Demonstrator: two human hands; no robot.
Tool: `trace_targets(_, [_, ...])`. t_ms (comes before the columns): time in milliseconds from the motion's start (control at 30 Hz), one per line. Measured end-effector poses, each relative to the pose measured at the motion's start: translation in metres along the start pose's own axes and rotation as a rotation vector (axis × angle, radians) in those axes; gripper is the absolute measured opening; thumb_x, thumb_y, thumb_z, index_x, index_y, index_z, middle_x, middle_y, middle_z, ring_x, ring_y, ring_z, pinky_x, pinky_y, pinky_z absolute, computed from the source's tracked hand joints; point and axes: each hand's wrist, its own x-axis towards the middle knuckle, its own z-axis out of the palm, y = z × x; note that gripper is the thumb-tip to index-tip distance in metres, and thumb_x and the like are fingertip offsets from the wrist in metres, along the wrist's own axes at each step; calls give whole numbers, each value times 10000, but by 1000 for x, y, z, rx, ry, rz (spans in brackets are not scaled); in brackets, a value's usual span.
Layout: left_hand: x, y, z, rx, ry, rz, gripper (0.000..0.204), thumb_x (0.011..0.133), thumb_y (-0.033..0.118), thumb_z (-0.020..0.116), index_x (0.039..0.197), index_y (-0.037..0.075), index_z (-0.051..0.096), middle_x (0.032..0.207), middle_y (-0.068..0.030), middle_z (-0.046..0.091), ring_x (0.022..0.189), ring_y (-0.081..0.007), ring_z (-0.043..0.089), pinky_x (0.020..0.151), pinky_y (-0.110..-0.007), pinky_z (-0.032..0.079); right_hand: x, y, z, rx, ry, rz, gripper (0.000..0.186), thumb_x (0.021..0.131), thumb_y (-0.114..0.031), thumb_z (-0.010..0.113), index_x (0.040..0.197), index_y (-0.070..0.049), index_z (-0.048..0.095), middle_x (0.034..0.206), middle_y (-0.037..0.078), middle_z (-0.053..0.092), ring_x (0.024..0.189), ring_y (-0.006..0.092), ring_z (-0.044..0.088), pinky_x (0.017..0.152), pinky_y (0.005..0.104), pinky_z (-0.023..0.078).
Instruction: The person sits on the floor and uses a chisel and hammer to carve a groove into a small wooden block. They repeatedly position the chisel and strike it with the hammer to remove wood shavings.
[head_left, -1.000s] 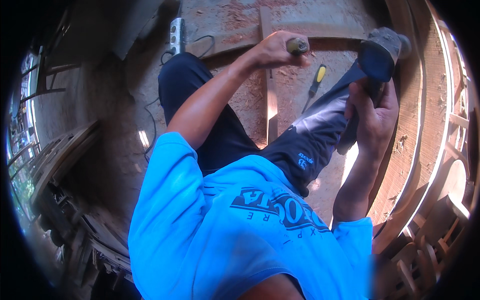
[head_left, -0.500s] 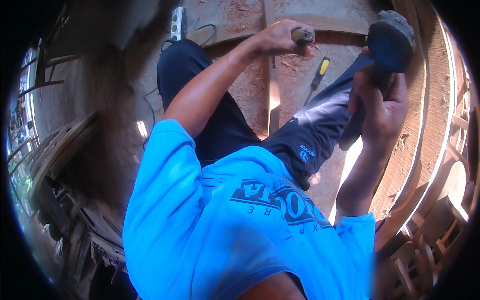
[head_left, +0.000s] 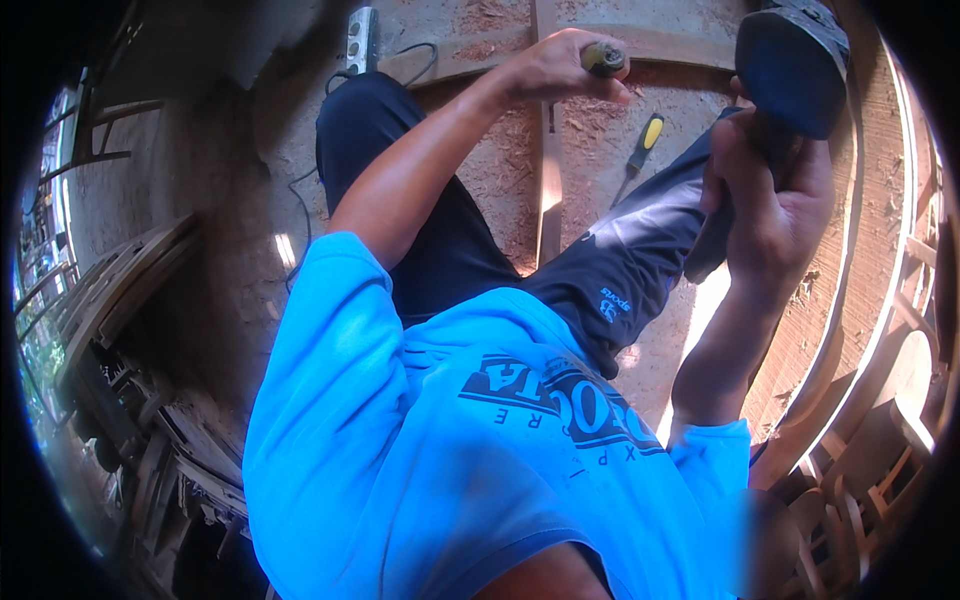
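Observation:
Upright in my left hand (head_left: 548, 72) is a chisel (head_left: 604, 58), its round, battered handle end facing up. The fingers are closed round the handle and hide its blade. Beneath this hand runs a narrow wooden strip (head_left: 549, 200) with a small dark slot in it. My right hand (head_left: 775, 205) grips the handle of a mallet (head_left: 790, 75) with a big, dark, worn head. The mallet head is raised to the right of the chisel, apart from it. Between my hands, a yellow-and-black screwdriver (head_left: 645, 145) lies on the floor beside my leg.
A white power strip (head_left: 361, 40) with a dark cable lies beyond my knee at the far left. Wood shavings (head_left: 490, 80) litter the floor. A broad plank (head_left: 810, 300) stretches along the right, with curved wooden pieces (head_left: 905, 380) beyond it. More stacked wood (head_left: 120, 290) is at the left.
My right hand has lifted the mallet a little farther and to the right, so its head looks larger. My left hand stays on the chisel, shifted only slightly.

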Motion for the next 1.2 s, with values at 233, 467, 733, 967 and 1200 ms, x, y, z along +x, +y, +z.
trace_targets(233, [-6, -5, 3, 117, -14, 16, 592, 820, 170, 823, 1345, 61, 573, 1261, -71, 616, 1174, -201, 570, 1001, -342, 468, 28, 60, 36, -617, -230, 139, 307, 843, -217, 724, 1023, 12, 629, 850, 284, 679, 850, 479, 664, 733, 518, 530])
trace_targets(467, [0, 5, -7, -171, 48, -59, 256, 789, 172, 830, 973, 72, 682, 829, 21, 630, 789, -91, 593, 724, -289, 508, 31, 20, 8, -404, -164, 77, 223, 853, -178, 688, 965, 8, 638, 778, 129, 660, 731, 231, 658, 672, 389, 498])
trace_targets(733, [-7, -5, -3, -122, 14, -39, 169, 821, 82, 785, 869, 63, 625, 802, 44, 580, 784, -64, 533, 735, -277, 476, 31, -32, 2, 272, 82, -130, 117, 853, -83, 683, 934, -47, 607, 629, 21, 546, 485, 93, 537, 480, 266, 473])
trace_targets(967, [-26, -8, 5, -125, 78, -25, 441, 827, 143, 830, 1219, 32, 662, 1034, -22, 710, 949, -88, 620, 852, -321, 545, 14, 87, 41, -502, -195, 103, 274, 806, -160, 688, 1014, 6, 625, 866, 288, 667, 839, 448, 680, 741, 495, 522])
trace_targets(1200, [-74, -25, 69, 650, -429, 433, 250, 685, 234, 782, 864, 152, 629, 837, -89, 629, 818, -338, 636, 694, -471, 488, -24, 80, -7, -373, 10, 398, 181, 800, -108, 659, 918, 5, 582, 705, 105, 589, 642, 169, 536, 641, 354, 471])
